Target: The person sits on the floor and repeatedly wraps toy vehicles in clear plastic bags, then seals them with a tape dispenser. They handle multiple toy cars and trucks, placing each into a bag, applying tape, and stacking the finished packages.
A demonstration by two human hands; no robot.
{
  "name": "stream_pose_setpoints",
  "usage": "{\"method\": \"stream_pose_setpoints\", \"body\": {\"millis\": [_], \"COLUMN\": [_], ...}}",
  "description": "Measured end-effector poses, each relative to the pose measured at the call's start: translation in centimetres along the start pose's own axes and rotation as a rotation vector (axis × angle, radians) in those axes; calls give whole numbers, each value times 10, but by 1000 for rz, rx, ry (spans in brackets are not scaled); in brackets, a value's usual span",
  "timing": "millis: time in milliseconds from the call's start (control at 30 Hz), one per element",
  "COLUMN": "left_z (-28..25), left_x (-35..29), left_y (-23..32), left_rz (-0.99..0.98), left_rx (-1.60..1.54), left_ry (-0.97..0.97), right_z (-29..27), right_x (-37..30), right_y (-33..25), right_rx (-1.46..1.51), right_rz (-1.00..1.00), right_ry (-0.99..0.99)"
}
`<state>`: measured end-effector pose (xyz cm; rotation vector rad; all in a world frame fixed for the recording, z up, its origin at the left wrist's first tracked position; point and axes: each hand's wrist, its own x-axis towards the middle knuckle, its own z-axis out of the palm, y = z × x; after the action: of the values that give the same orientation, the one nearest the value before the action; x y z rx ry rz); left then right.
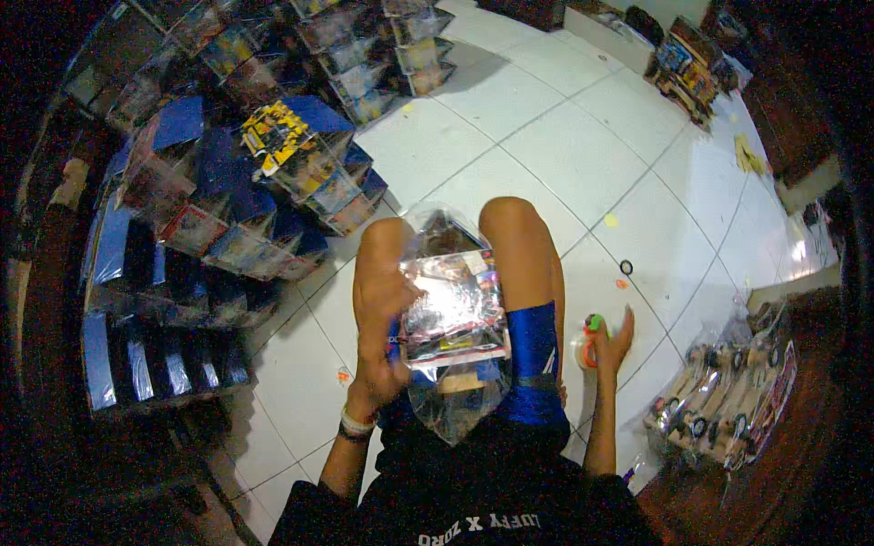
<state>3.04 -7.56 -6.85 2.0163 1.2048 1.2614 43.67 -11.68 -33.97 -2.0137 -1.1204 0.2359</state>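
A flat, boxy package (455, 314) in clear plastic wrap lies across my lap between my knees, its loose plastic sticking out at both ends. Glare covers much of its printed top. My left hand (378, 341), slightly blurred, grips the package along its left side. Down by the floor on the right, my right hand (616, 344) is spread, thumb and fingers apart. Its thumb side meets an orange and green tape dispenser (590, 350) with a clear roll. Whether it touches or only overlaps the dispenser, I cannot tell.
Stacked boxed packages (246, 246) fill the left side, with a yellow toy vehicle (275, 136) on top. Wheeled wooden toys in plastic (719, 400) lie at right. A black ring (625, 267) and small scraps dot the white tiles (510, 118). More toys (690, 68) sit far right.
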Motion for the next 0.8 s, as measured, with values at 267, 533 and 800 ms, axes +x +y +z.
{"method": "stream_pose_setpoints", "body": {"millis": [267, 533, 800], "left_z": [-12, 22, 55], "left_x": [-25, -34, -43], "left_y": [54, 96, 113], "left_rz": [166, 388, 654], "left_rx": [185, -106, -153], "left_ry": [-453, -322, -425], "right_z": [-51, -108, -111], "right_x": [-53, -48, -71], "right_y": [-283, -254, -273], "right_rx": [895, 579, 32], "right_rz": [-422, -579, -1146], "right_ry": [-794, -926, -773]}}
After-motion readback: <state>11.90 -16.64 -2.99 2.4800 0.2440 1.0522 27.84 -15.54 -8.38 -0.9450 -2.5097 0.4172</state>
